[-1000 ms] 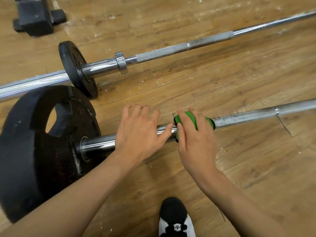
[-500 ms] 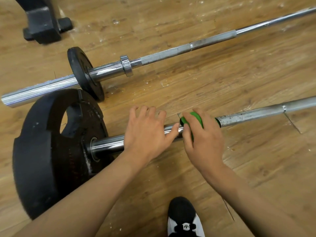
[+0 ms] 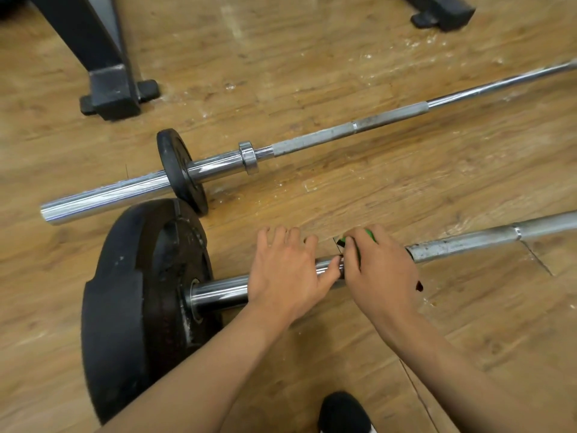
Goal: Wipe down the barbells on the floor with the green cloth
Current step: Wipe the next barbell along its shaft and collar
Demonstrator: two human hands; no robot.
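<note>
Two steel barbells lie on the wooden floor. The near barbell (image 3: pixel 468 243) carries a large black plate (image 3: pixel 137 301) at its left end. My left hand (image 3: pixel 285 271) grips its shiny sleeve just right of that plate. My right hand (image 3: pixel 379 271) holds the green cloth (image 3: pixel 370 235) wrapped round the bar beside the left hand; only a bit of green shows past the fingers. The far barbell (image 3: pixel 343 132) runs diagonally behind, with a small black plate (image 3: pixel 179 170) and a steel collar (image 3: pixel 249 157).
A black rack foot (image 3: pixel 112 95) stands at the back left, another black foot (image 3: pixel 443 10) at the back right. My black and white shoe (image 3: pixel 343 414) shows at the bottom edge. The small plate touches the large plate's top edge.
The view has shifted, so everything sits further right and lower in frame. My right hand with the cloth has closed up against the left hand, and less green shows.
</note>
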